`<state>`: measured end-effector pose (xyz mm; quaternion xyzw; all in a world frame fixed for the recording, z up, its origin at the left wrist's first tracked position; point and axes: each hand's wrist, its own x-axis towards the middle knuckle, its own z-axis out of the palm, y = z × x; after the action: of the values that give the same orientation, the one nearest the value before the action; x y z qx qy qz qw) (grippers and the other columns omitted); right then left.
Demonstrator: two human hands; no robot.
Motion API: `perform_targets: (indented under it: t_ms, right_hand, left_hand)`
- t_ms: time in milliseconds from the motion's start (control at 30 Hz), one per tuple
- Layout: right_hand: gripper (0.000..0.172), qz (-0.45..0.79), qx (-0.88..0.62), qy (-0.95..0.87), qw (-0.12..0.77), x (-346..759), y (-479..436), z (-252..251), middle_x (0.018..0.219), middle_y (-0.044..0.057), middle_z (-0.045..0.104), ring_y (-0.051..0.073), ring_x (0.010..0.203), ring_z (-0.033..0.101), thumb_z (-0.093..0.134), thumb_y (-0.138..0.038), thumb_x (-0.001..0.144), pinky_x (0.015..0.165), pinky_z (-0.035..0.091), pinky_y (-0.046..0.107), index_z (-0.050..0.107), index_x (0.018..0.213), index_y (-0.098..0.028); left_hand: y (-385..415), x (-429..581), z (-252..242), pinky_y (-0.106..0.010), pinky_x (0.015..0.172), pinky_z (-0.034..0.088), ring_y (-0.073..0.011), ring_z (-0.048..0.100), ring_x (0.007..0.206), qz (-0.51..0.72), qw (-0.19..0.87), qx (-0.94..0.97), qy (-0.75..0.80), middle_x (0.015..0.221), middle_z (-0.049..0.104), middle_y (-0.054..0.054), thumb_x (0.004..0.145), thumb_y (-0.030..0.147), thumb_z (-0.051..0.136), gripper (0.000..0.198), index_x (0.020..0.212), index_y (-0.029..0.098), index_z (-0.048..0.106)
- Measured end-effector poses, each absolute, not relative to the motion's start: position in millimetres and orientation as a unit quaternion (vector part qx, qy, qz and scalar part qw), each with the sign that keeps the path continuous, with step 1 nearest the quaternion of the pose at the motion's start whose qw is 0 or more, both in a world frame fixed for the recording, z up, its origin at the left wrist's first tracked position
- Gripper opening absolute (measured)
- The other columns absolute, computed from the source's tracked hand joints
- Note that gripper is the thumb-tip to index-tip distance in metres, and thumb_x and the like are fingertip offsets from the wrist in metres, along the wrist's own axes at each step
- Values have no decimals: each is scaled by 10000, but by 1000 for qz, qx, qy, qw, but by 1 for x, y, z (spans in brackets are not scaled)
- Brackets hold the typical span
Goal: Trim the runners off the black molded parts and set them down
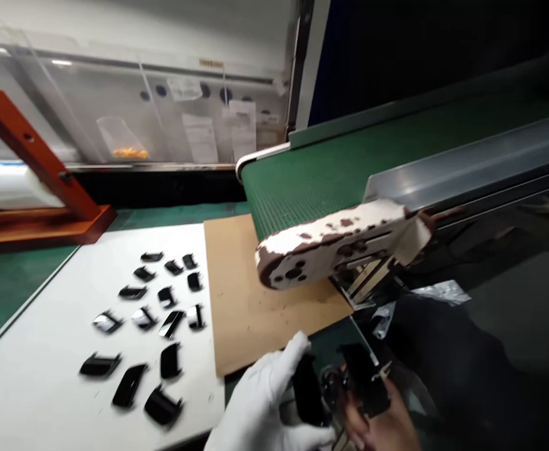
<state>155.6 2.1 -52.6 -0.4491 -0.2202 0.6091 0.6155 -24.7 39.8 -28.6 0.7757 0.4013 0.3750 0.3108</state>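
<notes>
My left hand, in a white glove, is closed around a glossy black plastic part at the bottom of the view. Close beside it, my bare right hand grips another black plastic part, flat and with small tabs on its edge. Between the hands is a dark, shiny rounded piece; blur hides what it is and which hand bears it. To the left, several similar black plastic parts lie spread over a white board.
A green conveyor belt with a chipped white end plate juts over a brown cardboard sheet. An orange frame holds a roll at left. Clear bins line the back. Crumpled silvery plastic lies at right.
</notes>
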Motion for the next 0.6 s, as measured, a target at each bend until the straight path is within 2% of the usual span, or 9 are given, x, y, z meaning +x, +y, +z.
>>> perform_targets:
  t_ms: [100,233,367,533,600]
  right_hand:
    - [328,622,-465,-190,601,155,-2,-43,387,-104,452,3,310,362,829,-421,646,345,289,127,642,671,-151]
    - [289,635,-470,-184,585,153,-4,-26,349,-88,436,26,316,340,841,-414,637,350,345,155,666,639,-185]
    - [264,640,-474,-178,578,152,-6,-26,348,-91,407,22,315,282,853,-406,618,327,322,150,684,649,-206]
    - [325,630,-493,-138,584,154,-10,-34,564,-29,626,-15,323,263,876,-403,574,331,337,152,626,576,-195]
    - [338,631,-499,-145,576,154,-11,-34,576,-20,641,-14,323,273,869,-423,582,341,356,161,622,575,-194]
  left_hand:
    - [34,-23,-19,-338,939,556,-249,653,1095,394,351,747,404,1265,637,-16,664,445,830,1049,1460,478,147]
    - [24,-21,-16,-368,973,537,-253,626,1141,440,429,680,400,1277,617,-27,652,398,847,1016,1460,426,233]
    - [18,-22,-18,-374,964,546,-271,583,1207,458,517,609,389,1288,612,-14,603,309,885,1001,1428,423,331]
    - [18,-23,-16,-415,984,534,-304,547,1243,459,573,553,395,1267,634,-45,507,170,926,1045,1403,337,415]
    - [19,-23,-15,-414,1002,520,-294,554,1237,456,574,551,399,1260,642,-39,486,134,930,1051,1391,333,433]
